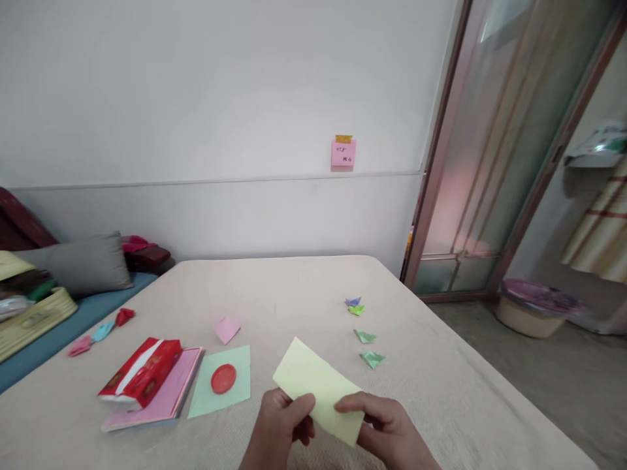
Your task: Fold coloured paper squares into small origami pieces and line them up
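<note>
A pale yellow-green sheet of paper (pixel 316 382), rectangular and perhaps folded, is held up over the near part of the table. My left hand (pixel 284 418) pinches its lower left edge, thumb on top. At the right end my right hand (pixel 379 424) grips it between thumb and fingers. To the left, a light green sheet (pixel 240 375) lies on the table with a red round lid (pixel 223 378) on it. Beyond that sits a small pink paper piece (pixel 227 329). Right of the held sheet are folded green paper pieces, one nearer (pixel 373 359) and one farther (pixel 365 336).
A red tissue pack (pixel 147 372) rests on a stack of coloured paper (pixel 169 398). Small red (pixel 124 316), blue (pixel 102 331) and pink (pixel 80 346) paper pieces lie at the table's left edge. Lime (pixel 356 311) and purple (pixel 353 301) folded pieces sit farther back on the cloth-covered table (pixel 274 287).
</note>
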`<action>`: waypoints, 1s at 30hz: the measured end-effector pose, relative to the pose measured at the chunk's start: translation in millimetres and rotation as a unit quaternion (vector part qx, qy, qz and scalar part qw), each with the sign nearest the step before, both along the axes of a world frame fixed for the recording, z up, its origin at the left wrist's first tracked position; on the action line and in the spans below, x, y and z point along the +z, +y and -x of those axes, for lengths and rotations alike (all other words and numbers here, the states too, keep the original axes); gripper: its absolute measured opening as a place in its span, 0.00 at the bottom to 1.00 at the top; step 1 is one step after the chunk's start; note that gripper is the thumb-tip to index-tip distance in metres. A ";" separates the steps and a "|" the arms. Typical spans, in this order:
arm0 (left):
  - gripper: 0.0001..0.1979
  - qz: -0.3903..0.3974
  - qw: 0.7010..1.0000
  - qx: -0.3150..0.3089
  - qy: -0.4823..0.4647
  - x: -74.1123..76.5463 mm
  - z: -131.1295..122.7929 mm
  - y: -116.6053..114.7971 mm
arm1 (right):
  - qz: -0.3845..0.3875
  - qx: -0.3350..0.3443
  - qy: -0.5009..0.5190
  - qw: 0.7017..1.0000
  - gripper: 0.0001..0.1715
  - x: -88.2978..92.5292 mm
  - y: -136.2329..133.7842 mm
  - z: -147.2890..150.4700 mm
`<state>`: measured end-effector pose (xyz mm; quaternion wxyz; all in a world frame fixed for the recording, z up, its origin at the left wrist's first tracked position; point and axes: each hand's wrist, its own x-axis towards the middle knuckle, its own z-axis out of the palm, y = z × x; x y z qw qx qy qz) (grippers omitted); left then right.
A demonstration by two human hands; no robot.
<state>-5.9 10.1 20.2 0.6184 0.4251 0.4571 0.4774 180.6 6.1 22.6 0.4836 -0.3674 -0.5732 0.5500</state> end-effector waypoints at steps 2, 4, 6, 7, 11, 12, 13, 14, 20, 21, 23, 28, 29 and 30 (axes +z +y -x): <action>0.16 -0.014 1.000 0.001 0.027 5.2 -0.4 -2.2 | -0.006 -0.019 0.016 1.000 0.05 0.2 0.6 1.0; 0.16 -0.017 0.999 -0.007 0.048 11.3 -1.5 -4.9 | -0.023 -0.035 0.022 0.999 0.03 0.8 1.0 1.9; 0.17 -0.016 0.997 -0.018 0.069 15.8 -3.3 -6.8 | -0.030 -0.057 0.039 0.997 0.06 1.3 1.0 4.3; 0.17 -0.014 0.997 -0.024 0.076 16.9 -4.3 -7.4 | -0.025 -0.068 0.051 0.996 0.07 1.3 0.7 6.0; 0.17 0.000 0.996 -0.042 0.081 14.1 -7.8 -7.3 | 0.011 -0.120 0.090 0.989 0.09 0.8 -1.1 12.8; 0.17 0.004 0.996 -0.046 0.081 12.5 -8.4 -7.2 | 0.018 -0.131 0.092 0.987 0.11 0.6 -1.2 13.6; 0.17 0.005 0.996 -0.049 0.080 10.9 -8.9 -7.2 | 0.023 -0.141 0.090 0.986 0.12 0.3 -1.0 13.9; 0.17 0.006 0.996 -0.052 0.079 9.4 -9.4 -7.2 | 0.024 -0.149 0.085 0.985 0.12 -0.1 -0.6 13.8; 0.17 0.015 0.995 -0.073 0.072 0.2 -11.3 -5.7 | 0.014 -0.182 0.033 0.983 0.14 -4.4 2.6 10.8; 0.18 0.018 0.995 -0.074 0.071 -1.2 -11.5 -5.0 | 0.021 -0.178 0.027 0.983 0.15 -5.7 2.6 10.6; 0.18 0.020 0.995 -0.074 0.070 -3.6 -11.8 -3.9 | 0.038 -0.180 0.014 0.983 0.16 -9.0 2.7 10.6; 0.19 0.024 0.994 -0.077 0.079 -7.4 -12.4 -3.4 | 0.045 -0.227 0.015 0.973 0.17 -18.4 5.0 13.0; 0.19 0.025 0.994 -0.077 0.077 -8.2 -12.7 -3.4 | 0.043 -0.232 0.023 0.972 0.17 -19.6 5.6 13.8; 0.19 0.023 0.994 -0.078 0.075 -9.0 -13.1 -3.5 | 0.040 -0.235 0.031 0.971 0.17 -20.3 6.0 14.7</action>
